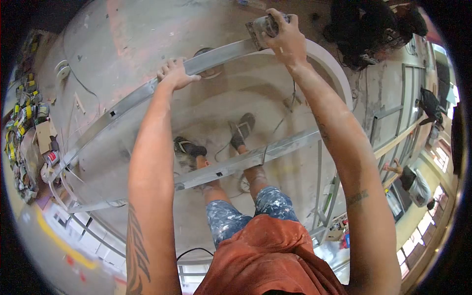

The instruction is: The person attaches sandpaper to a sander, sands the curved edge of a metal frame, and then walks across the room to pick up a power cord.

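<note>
My right hand is wrapped around a dusty grey palm sander with a squarish base. The sander sits at the upper end of a long curved metal frame rail. Farther left along that rail rests my left hand, its fingers spread over the far edge and its thumb stretched out to the right. A second metal rail crosses in front of my legs. I stand between the two rails, my shoes on the dusty floor.
A pale curved band continues the frame at upper right. Cords lie on the floor, one near my feet. Cans and clutter line the left side. At right are a metal stud frame and another person. Dark objects stand at upper right.
</note>
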`<action>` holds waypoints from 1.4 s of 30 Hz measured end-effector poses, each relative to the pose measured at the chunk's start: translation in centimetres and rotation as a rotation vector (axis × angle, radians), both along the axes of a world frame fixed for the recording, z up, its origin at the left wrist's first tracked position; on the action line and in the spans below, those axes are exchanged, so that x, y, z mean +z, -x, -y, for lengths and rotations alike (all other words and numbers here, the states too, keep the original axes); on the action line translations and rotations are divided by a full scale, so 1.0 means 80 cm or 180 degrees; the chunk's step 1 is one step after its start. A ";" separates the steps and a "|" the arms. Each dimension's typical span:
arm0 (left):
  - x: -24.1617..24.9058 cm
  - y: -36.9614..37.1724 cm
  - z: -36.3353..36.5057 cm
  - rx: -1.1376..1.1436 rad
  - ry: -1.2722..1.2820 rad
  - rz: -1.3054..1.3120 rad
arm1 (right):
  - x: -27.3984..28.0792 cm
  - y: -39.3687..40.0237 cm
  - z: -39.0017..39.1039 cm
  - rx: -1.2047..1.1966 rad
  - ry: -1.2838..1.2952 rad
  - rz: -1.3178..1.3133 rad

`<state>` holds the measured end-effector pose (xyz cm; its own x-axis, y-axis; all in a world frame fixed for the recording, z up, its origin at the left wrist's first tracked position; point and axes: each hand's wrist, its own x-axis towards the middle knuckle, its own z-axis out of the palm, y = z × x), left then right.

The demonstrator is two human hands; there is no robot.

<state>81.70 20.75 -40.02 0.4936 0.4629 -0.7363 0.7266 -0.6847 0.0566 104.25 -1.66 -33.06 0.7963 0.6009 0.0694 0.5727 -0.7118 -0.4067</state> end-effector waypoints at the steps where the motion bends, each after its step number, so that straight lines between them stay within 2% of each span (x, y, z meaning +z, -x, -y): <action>1: -0.003 0.002 -0.001 -0.0018 0.0023 0.0076 | 0.000 -0.002 0.006 -0.0012 0.0008 -0.0011; 7: -0.002 0.005 0.000 -0.0014 0.0036 0.0112 | 0.001 -0.013 0.013 -0.0275 0.0145 0.0170; 15: -0.007 -0.002 0.001 -0.0143 -0.0127 -0.0109 | -0.002 0.014 -0.026 0.0035 -0.0159 -0.0039; 21: -0.018 -0.002 -0.004 -0.0034 -0.0042 -0.0162 | 0.009 0.027 -0.025 0.0207 -0.0001 -0.0255; 31: -0.022 0.014 -0.008 -0.0030 0.0099 0.0321 | 0.005 -0.045 0.086 -0.0630 -0.0004 -0.0170; 34: -0.014 0.013 -0.004 0.0105 0.0198 0.0481 | 0.004 -0.061 0.134 -0.0892 0.0221 -0.0076; 36: -0.018 0.016 -0.003 0.0233 0.0270 0.0575 | 0.003 -0.066 0.155 -0.1372 0.0390 0.0017; 39: -0.031 0.015 -0.006 0.0223 0.0156 0.0623 | 0.006 -0.073 0.167 -0.1571 0.0632 -0.0028; 42: -0.033 0.014 -0.002 0.0220 0.0064 0.0588 | 0.004 -0.069 0.149 -0.1345 0.0557 -0.0067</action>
